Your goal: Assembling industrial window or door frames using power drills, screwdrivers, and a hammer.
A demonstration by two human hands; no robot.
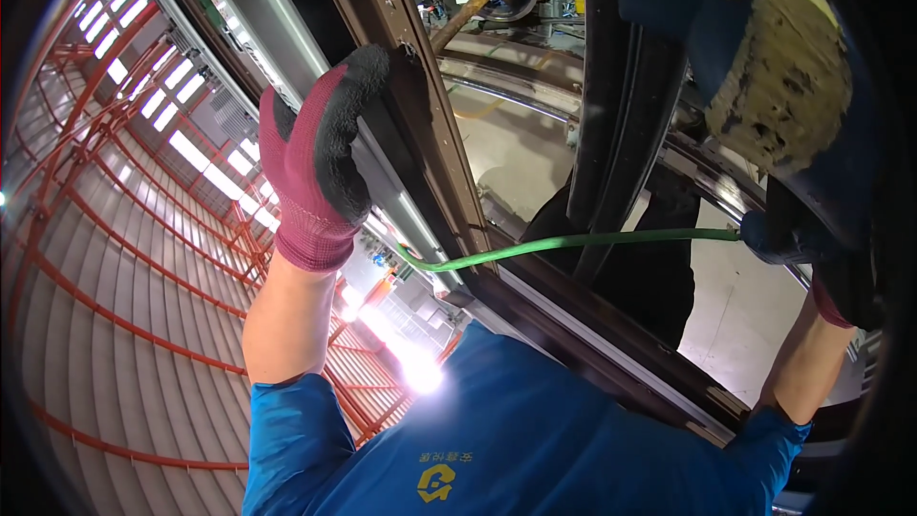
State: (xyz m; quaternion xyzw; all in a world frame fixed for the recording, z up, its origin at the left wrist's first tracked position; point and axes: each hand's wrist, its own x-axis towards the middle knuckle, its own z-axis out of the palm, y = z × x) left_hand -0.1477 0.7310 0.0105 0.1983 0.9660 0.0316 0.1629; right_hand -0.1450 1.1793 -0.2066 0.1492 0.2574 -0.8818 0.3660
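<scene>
My left hand [325,139] wears a maroon glove with a black coated palm. Its fingers are stretched out, thumb apart, with the palm side against or close to the brown metal post [406,86]. At the right, my right hand [812,229] is in shadow, in a dark glove with a maroon cuff. Its fingers look closed at the end of a green strap [592,239]; the grip itself is partly hidden. The strap runs left across the frame opening and past a pale metal rail [287,29] below my left hand.
A large blue piece with a worn, tan, flaking patch [783,76] hangs at the upper right. Dark upright bars [626,124] cross the opening beside it. Several machine parts and cables [506,0] show behind the frame. Red roof beams [124,325] appear at the left.
</scene>
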